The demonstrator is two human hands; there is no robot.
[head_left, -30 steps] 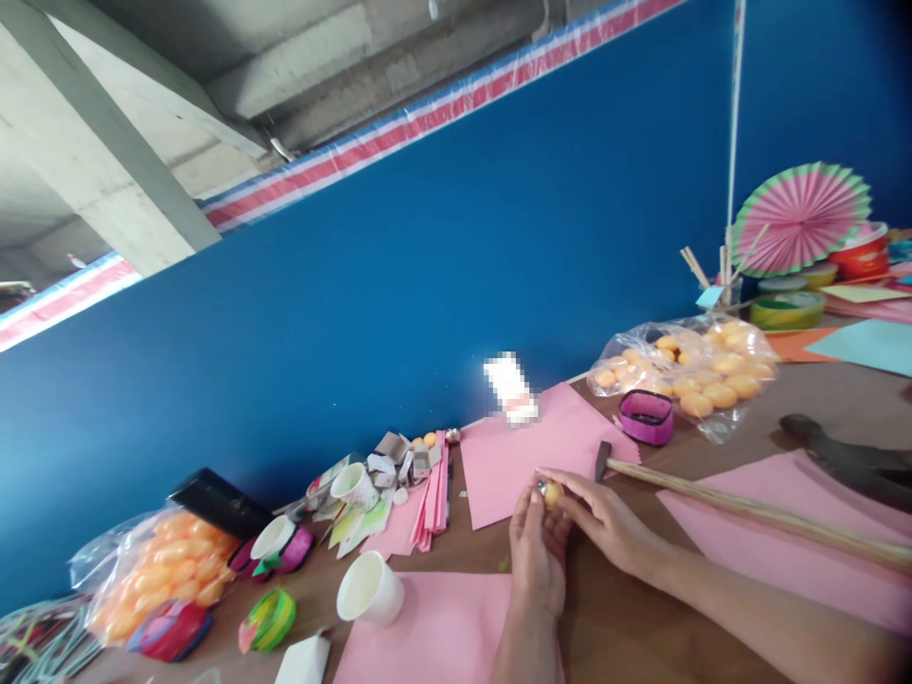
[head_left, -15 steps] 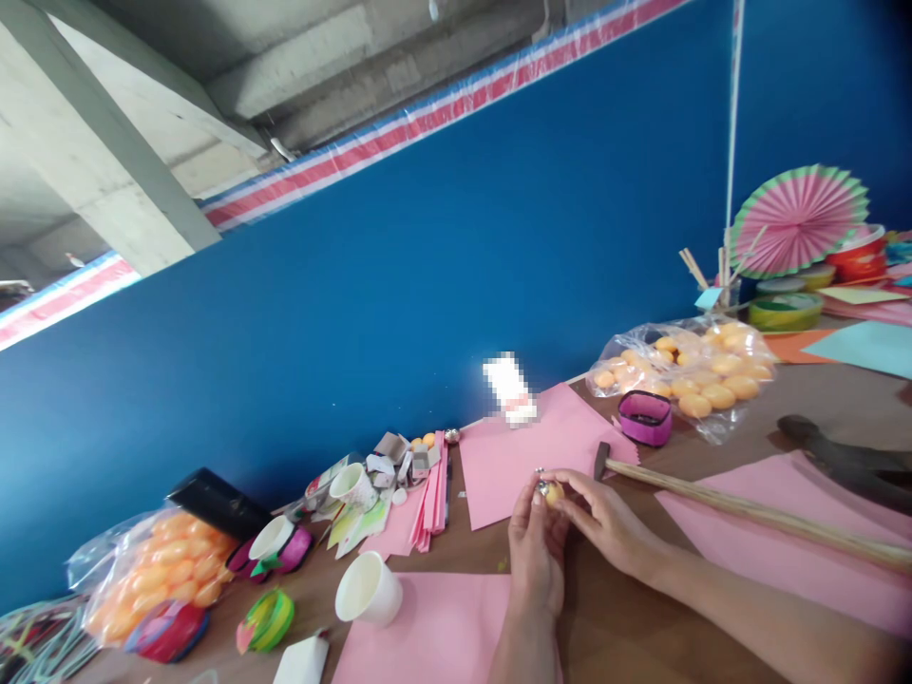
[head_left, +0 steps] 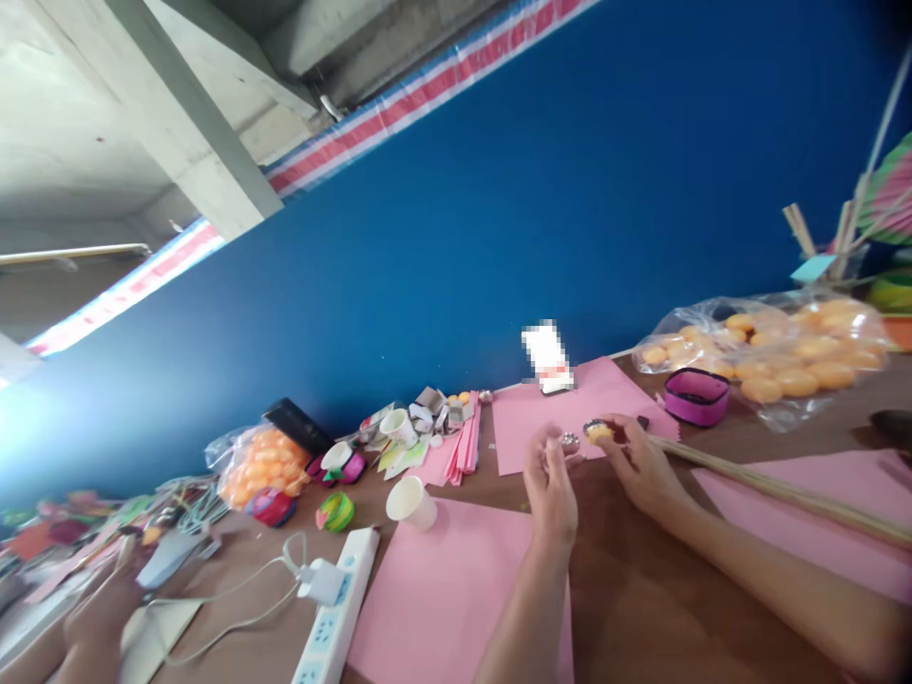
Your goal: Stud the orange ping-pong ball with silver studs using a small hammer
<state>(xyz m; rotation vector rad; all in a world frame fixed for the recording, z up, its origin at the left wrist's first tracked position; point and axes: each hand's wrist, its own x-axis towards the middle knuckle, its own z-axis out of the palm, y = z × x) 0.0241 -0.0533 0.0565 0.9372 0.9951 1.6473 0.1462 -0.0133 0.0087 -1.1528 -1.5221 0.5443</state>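
Observation:
My left hand is raised over the table with a small shiny silver ball pinched at its fingertips. A short gap away, my right hand grips a small yellow-orange plastic shell between thumb and fingers. The shell has a dark, shiny patch at its upper side; I cannot make out what lies there. Both hands are above the brown table, at the near edge of a pink paper sheet. Behind my right hand lies a wooden-handled hammer, its head partly hidden.
A white power strip and paper cup stand left. Bags of orange plastic eggs lie at both sides. A purple tape-like ring sits at right. Another person's hand works at far left.
My hands have moved apart, the silver ball in the left and the yellow shell in the right. The view has swung left, bringing the power strip and another person's hands into sight.

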